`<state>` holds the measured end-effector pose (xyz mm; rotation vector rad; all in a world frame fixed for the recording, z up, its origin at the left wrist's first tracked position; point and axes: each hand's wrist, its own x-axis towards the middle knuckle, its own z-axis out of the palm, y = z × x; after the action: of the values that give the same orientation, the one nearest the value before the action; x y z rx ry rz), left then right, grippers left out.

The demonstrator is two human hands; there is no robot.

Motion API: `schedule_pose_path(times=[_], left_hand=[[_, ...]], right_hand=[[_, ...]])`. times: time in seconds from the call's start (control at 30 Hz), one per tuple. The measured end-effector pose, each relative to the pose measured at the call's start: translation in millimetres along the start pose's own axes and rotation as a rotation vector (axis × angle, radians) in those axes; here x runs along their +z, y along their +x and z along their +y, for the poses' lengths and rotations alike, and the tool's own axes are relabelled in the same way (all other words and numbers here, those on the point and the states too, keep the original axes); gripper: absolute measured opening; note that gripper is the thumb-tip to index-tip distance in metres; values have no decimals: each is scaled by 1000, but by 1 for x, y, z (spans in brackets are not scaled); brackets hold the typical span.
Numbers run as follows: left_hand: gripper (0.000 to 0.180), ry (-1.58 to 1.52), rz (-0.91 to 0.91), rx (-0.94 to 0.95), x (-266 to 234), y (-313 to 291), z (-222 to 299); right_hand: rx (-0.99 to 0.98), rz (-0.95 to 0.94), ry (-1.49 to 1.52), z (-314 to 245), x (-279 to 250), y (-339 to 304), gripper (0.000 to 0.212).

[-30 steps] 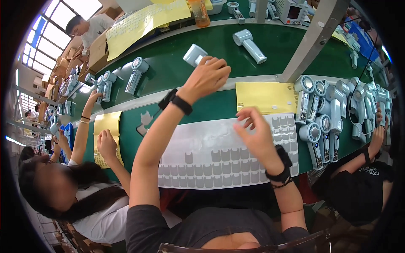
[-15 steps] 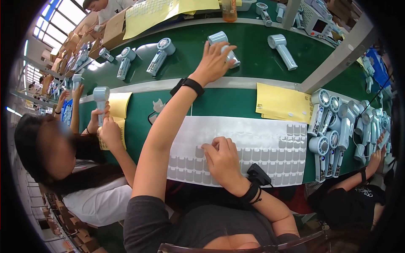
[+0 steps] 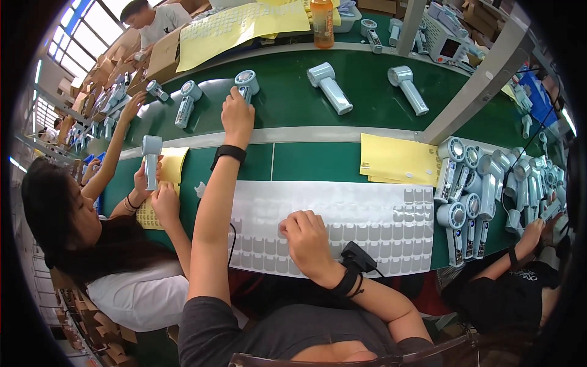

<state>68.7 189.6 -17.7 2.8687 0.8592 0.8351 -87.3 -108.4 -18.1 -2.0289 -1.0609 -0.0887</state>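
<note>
My left hand (image 3: 237, 119) reaches over the green belt, its fingers closed round the handle of a pale blue handheld fan (image 3: 246, 79); the hand covers most of that handle. To its right lies another handheld fan (image 3: 330, 88), untouched. My right hand (image 3: 307, 244) rests over a white sheet of grey stickers (image 3: 379, 241), thumb and fingers curled together. Whether a sticker is pinched there I cannot make out. A black clip-like device (image 3: 358, 257) sits beside my right wrist.
More handheld fans lie on the belt (image 3: 281, 104), one (image 3: 408, 88) at the right. A pile of fans (image 3: 483, 177) stands right of the sheet, near yellow paper (image 3: 397, 159). A metal post (image 3: 477, 85) rises there. At left, a co-worker holds a fan (image 3: 151, 162).
My left hand has left the middle fan on the belt and moved left to another fan's handle. The right hand stays over the sheet. The whole view has shifted slightly.
</note>
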Motion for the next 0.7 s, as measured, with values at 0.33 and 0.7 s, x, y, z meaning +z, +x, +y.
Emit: schedule_pose_path(times=[0.33,0.7], left_hand=[[46,-598,290,384,-67,-59,94],[61,-1057,59,690,-85,-144,146]], right_hand=[[474,12,806,9,-69,13,9],[530,303,1002,40,-142,40,40]])
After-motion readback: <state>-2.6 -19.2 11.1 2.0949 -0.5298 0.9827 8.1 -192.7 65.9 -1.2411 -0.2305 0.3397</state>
